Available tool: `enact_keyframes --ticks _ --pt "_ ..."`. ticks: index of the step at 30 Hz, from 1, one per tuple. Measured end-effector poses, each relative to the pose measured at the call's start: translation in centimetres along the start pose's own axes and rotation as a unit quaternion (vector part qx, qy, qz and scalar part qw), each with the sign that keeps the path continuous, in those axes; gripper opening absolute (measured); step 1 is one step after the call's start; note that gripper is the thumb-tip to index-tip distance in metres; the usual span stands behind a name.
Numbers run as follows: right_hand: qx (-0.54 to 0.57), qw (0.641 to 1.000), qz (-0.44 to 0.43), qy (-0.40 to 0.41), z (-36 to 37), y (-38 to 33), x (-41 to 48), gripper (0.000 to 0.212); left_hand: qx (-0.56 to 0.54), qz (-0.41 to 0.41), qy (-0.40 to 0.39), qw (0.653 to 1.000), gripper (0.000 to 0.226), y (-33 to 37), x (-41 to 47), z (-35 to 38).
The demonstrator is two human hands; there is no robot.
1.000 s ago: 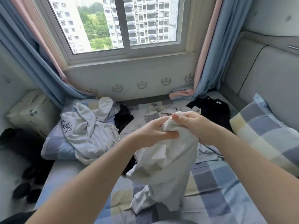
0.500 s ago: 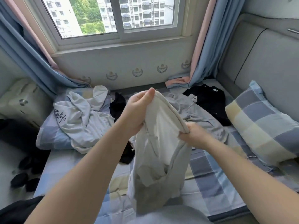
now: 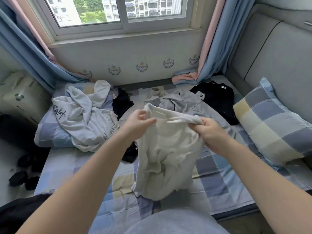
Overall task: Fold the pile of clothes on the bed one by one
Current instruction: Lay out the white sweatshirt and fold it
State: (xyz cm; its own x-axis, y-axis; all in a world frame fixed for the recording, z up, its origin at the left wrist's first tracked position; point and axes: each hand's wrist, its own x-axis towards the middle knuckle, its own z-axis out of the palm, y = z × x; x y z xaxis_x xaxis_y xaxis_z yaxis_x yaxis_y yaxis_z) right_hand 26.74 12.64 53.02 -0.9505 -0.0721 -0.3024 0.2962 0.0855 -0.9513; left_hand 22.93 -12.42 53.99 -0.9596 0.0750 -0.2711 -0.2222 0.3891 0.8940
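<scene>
The white garment (image 3: 168, 149) hangs between the 2 hands above the middle of the checked bed (image 3: 219, 176), its top edge stretched from one hand to the other and its lower end resting on the sheet. The left hand (image 3: 136, 123) pinches the upper left corner with thumb and half-curled fingers, while the right hand (image 3: 214, 132) is closed in a fist round the bunched upper right edge. Behind them lie a grey garment (image 3: 184, 102) and a black garment (image 3: 217, 100), with a pale lettered shirt (image 3: 81, 119) off to the left.
</scene>
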Motion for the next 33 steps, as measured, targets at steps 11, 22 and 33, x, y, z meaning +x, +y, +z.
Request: enact_keyframes --ticks 11,22,33 --pt "0.332 0.941 0.04 0.061 1.0 -5.4 0.3 0.014 0.164 0.053 -0.062 0.983 0.035 -4.0 -3.1 9.6" --pt "0.354 0.929 0.055 0.09 0.8 -6.1 -0.1 0.013 0.108 0.097 -0.102 0.984 0.022 -7.5 -1.0 7.7" --pt "0.316 0.934 0.075 0.151 -2.8 -4.7 1.6 0.017 0.042 0.143 -0.052 0.987 0.046 -6.0 -2.6 4.8"
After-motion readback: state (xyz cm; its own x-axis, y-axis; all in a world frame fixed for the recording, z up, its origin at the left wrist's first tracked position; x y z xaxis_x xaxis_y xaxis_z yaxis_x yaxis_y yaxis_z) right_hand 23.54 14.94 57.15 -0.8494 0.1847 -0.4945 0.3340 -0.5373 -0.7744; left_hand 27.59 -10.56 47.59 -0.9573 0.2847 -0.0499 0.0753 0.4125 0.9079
